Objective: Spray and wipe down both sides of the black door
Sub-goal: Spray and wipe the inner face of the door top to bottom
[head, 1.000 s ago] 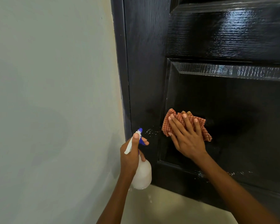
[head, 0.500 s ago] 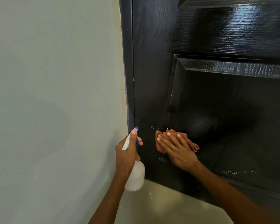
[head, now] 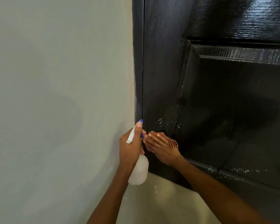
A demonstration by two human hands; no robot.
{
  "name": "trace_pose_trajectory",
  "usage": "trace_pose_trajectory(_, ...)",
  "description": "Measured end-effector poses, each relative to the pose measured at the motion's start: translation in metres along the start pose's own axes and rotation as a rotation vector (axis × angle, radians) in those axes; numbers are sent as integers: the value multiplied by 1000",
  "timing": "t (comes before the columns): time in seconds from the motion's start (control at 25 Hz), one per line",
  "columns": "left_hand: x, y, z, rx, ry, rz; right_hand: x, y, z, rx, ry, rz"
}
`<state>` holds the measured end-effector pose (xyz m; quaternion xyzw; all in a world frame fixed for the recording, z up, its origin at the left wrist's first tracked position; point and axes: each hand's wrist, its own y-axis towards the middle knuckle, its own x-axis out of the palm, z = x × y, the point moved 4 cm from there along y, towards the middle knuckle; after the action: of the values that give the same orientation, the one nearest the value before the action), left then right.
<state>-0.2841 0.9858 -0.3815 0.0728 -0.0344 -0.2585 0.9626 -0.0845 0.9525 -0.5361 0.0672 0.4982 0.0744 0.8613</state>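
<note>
Nearest the camera, two forearms reach in from below over the pale floor. The left hand is curled round the neck of a white spray bottle, holding it upright with its blue nozzle just beside the door's edge; one finger lies along the white trigger.

Next to it, the right hand presses a red checked cloth flat against the black door, fingers straight and close together, fingertips nearly touching the left hand. A second ago this hand and cloth were higher and further right, inside the recessed panel; they have since slid down and left onto the flat stile by the door's edge. That suggests the wipe is working toward the lower corner of this face.

Beyond the hands, white droplets speckle the door just above the cloth, and more lie well to the right along the panel's lower moulding. Both patches probably remain to be wiped. The grey wall stands to the left.
</note>
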Motion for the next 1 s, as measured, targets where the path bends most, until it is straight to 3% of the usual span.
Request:
trace_pose_trajectory(0.28,4,10,-15,-117,-39,138,-181,28,112,381,-88,428)
trace_pose_trajectory(0.4,0,12,-19,-138,-64,135,-212,44,126,521,-72,537)
trace_pose_trajectory(0.48,-4,13,-21,-131,-36,151,-191,48,112,561,-7,553)
trace_pose_trajectory(0.64,-10,5,-8,-57,45,181,-78,17,37,629,223,375)
trace_pose_trajectory(0.76,-11,2,-9,-35,2,146,-13,-19,-12,523,148,242)
trace_pose_trajectory(0.88,-8,0,-13,-19,18,101,-11,-24,-5,477,113,167)
trace_pose_trajectory(1.0,-4,1,-19,-5,-56,67,-44,-11,20,473,68,261)
